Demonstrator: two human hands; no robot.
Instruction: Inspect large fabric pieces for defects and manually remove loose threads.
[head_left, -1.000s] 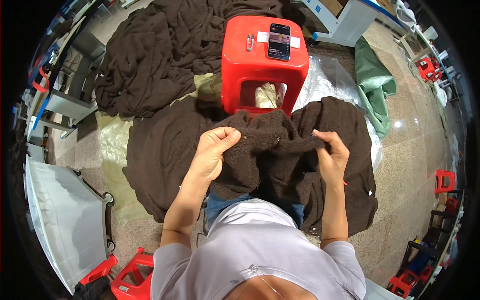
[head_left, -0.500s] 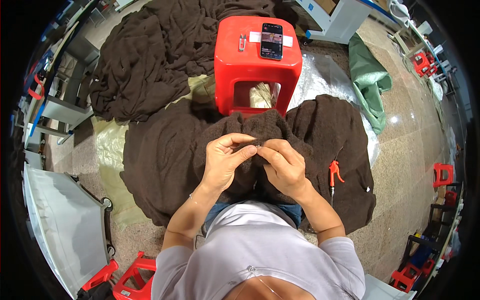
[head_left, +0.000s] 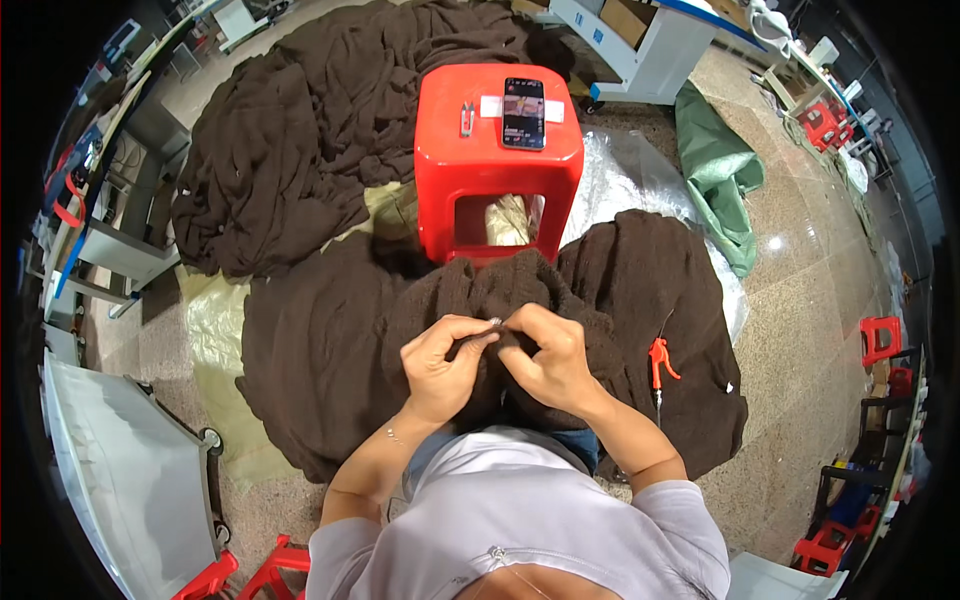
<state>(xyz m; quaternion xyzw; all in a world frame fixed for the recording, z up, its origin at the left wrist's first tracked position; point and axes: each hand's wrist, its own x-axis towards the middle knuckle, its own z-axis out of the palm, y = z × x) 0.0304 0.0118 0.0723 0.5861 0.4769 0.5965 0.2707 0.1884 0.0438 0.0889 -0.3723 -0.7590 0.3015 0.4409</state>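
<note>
A heap of dark brown knitted fabric (head_left: 320, 350) lies across my lap and spreads to both sides. My left hand (head_left: 442, 370) is closed in a pinch on a fold of it. Close beside it, my right hand (head_left: 550, 362) pinches the same fold, fingertips almost touching the left ones. A tiny pale speck shows between the fingertips, too small to name. On the fabric right of my hands rests a red air blow gun (head_left: 659, 364) with a hose. Ahead, a red plastic stool (head_left: 440, 145) carries a phone (head_left: 523, 113) with its screen lit and small thread snips (head_left: 467, 119).
More brown fabric (head_left: 290, 130) is piled on the floor at the far left, over yellowish sheeting (head_left: 215, 350). A green tarp (head_left: 715, 180) and clear plastic sheeting (head_left: 625, 165) lie right of the stool. A white wheeled cart (head_left: 120, 460) stands at left. Red stools (head_left: 880, 341) line the right side.
The whole scene sits lower in the picture, as the view has tilted up slightly. My hands stay together at the fabric fold; the right fingers have shifted their pinch a little.
</note>
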